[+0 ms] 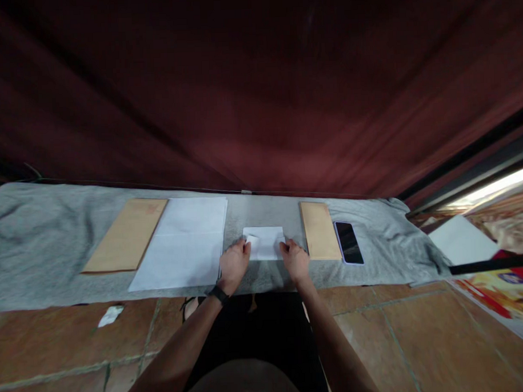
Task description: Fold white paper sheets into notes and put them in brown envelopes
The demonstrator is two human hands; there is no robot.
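Note:
A small piece of folded white paper (268, 245) lies in front of me on a grey cloth (262, 206). My left hand (235, 265), with a dark band on its wrist, is closed on the paper's left side, where a flap stands up a little. At the right edge, the fingers of my right hand (296, 260) pinch the same paper. Beside my left hand is a stack of large white sheets (181, 243). A narrow brown envelope (320, 231) rests just right of my right hand.
A larger brown envelope (125, 236) lies left of the sheets. The phone (349, 242) is right of the narrow envelope. Dark red fabric (258, 104) hangs behind the cloth. A paper scrap (111, 316) and a colourful printed package (505, 302) are lower down, by the tiled floor.

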